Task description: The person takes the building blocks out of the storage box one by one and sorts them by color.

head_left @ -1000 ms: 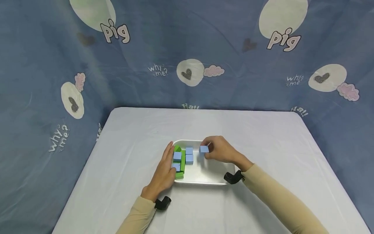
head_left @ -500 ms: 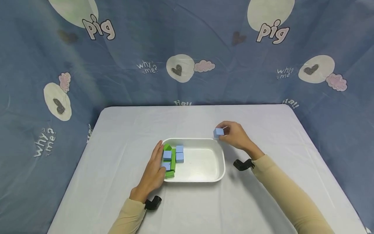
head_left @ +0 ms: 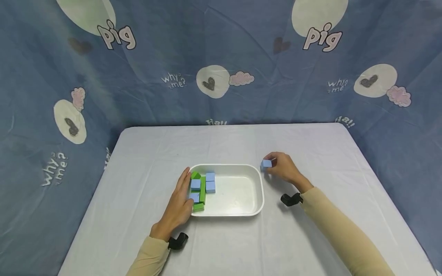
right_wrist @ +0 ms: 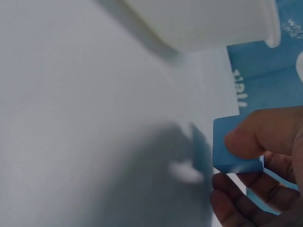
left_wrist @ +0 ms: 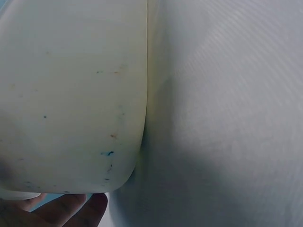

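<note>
In the head view, a white tray (head_left: 238,212) stands on the table with several blue cubes (head_left: 210,187) and green blocks (head_left: 202,190) grouped at its left end. My left hand (head_left: 175,209) holds the tray's left side, its fingers along the outer wall and its thumb over the rim. The left wrist view shows its fingertips (left_wrist: 97,208) beside the tray wall (left_wrist: 75,109). Just right of the tray, my right hand (head_left: 284,168) pinches a blue cube (head_left: 265,165) between thumb and fingers. That cube (right_wrist: 227,142) is close over the white cloth in the right wrist view.
The table (head_left: 221,245) has a white cover and rounded far corners. A blue printed curtain (head_left: 155,107) hangs behind it and along the left side. A black wrist mount (head_left: 178,241) sits on the left wrist, another mount (head_left: 291,199) on the right.
My right hand has carried the blue cube from over the tray out past its right end, then lowered it toward the table. The left hand stays at the tray. The head view has shifted slightly.
</note>
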`<state>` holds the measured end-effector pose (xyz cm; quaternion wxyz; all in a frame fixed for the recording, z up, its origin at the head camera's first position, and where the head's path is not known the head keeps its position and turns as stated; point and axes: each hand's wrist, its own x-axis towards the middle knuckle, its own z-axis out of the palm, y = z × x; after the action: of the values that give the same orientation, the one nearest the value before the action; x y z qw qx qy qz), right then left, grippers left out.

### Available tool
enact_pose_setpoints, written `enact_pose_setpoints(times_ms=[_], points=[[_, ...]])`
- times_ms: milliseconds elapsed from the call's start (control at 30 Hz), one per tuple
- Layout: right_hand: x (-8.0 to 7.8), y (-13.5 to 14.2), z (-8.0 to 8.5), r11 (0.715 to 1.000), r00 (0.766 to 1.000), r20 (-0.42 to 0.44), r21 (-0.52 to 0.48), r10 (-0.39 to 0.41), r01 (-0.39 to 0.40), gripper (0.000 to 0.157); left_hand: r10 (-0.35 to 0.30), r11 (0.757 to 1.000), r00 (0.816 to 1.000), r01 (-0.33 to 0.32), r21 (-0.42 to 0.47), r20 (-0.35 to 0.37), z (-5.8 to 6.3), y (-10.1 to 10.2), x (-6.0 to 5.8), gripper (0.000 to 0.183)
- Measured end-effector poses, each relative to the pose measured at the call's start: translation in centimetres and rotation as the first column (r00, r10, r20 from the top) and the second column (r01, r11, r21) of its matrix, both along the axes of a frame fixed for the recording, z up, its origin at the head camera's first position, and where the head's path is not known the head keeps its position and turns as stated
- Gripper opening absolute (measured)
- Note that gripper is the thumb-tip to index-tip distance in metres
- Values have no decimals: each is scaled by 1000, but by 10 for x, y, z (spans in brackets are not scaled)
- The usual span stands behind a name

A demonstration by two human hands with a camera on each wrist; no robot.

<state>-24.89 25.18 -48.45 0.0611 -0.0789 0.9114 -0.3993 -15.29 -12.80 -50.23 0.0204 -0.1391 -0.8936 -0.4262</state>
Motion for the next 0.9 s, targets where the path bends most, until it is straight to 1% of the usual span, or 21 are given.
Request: enact_pose_setpoints(times_ms=[200,567,733,900], points=[[1,-1,-11,999,1000,-13,36,11,-10,36,2,1000,1000,-2,6,4,-1,1,1,89],[3,-7,-15,999,999,-43,52,14,-11,37,5,1000,1000,-4,23,-26,-5,0,0,89],[3,-6,-17,999,999,-31,48,7,-6,47,11,1000,999,-10,23,-33,-5,1,0,89],[4,-5,-16,1000,1000,-24,7,9,-8,59,16,1000,999,-15,22,-37,-6,1,0,88]])
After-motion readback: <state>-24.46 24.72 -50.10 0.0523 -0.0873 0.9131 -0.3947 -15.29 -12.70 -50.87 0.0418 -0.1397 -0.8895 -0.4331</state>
